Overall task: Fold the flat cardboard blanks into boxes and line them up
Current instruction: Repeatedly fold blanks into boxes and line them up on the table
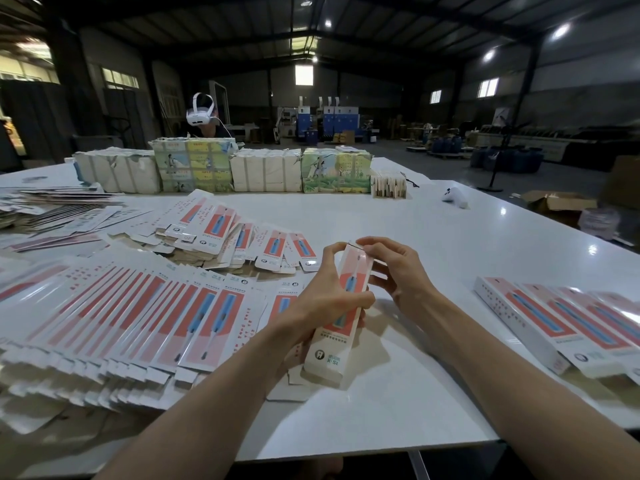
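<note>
Above table | left grip wraps box, label "1S-X" | right grip pinches its top

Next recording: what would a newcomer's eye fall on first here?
The two hands at centre: the left hand grips a half-folded box while the right hand pinches its far end. A wide fan of flat blanks covers the table to their left, and a row of finished boxes lies to the right.
</note>
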A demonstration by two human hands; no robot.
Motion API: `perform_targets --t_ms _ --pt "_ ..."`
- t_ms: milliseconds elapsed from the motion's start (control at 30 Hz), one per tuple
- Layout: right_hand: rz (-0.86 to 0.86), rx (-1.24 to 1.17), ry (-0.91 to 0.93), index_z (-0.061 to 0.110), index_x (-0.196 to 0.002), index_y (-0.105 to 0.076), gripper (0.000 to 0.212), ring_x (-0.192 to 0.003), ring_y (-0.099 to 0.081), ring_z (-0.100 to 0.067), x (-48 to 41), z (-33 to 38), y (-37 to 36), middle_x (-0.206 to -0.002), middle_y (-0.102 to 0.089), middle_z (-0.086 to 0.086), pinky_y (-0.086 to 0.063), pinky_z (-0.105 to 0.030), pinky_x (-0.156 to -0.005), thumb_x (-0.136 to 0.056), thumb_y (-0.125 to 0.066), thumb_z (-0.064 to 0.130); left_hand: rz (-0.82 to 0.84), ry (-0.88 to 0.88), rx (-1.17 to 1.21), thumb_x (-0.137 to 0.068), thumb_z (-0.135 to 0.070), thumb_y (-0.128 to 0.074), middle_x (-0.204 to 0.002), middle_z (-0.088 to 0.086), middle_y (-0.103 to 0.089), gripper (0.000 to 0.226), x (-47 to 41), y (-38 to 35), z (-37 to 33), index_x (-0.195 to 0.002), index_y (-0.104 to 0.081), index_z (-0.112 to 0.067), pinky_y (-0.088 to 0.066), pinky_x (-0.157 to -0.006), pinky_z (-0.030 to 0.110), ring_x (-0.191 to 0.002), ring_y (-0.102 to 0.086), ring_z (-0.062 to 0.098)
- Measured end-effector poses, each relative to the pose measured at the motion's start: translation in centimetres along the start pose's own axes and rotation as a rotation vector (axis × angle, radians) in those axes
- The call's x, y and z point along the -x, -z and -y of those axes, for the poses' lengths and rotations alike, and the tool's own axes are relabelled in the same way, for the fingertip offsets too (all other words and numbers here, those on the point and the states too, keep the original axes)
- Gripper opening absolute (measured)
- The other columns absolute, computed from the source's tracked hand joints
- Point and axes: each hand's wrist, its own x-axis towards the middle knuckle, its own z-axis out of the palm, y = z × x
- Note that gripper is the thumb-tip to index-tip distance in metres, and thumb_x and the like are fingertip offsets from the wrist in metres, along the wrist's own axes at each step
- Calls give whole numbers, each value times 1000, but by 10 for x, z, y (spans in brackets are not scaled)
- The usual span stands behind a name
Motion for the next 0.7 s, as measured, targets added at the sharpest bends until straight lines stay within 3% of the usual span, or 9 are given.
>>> perform_targets --t_ms 167,333,500,700 --pt "-15 55 13 6 -102 -79 22 -85 -76 -23 0 -1 0 -96 -77 -10 -63 -35 -69 -98 -57 6 -30 7 -9 -80 -21 -84 -118 9 -58 108 0 0 2 -147 -8 -59 -67 -73 37 -77 -79 25" --pt "-2 58 27 6 -104 -80 25 -89 -78 -24 1 0 -1 -100 -79 -11 -63 -34 -70 -101 -56 8 -2 -9 -9 -83 -21 -83 -122 6 -56 109 -1 1 0 -156 -10 -56 -63 -66 28 -79 -79 19" --pt "22 83 19 7 -105 -80 28 -89 -78 -24 1 -1 -1 -100 -79 -12 -62 -30 -69 -101 -52 6 -5 28 52 -75 -25 -82 -123 13 -59 104 0 2 -4 -153 -19 -50 -67 -78 44 -85 -76 29" --pt "43 66 72 14 -108 -77 18 -98 -78 -27 2 -5 -3 -101 -79 -12 -62 -30 -76 -97 -63 16 -10 44 186 -77 -13 -82 -114 20 -63 97 -2 4 -3 -148 -25 -47 -63 -65 36 -69 -76 25"
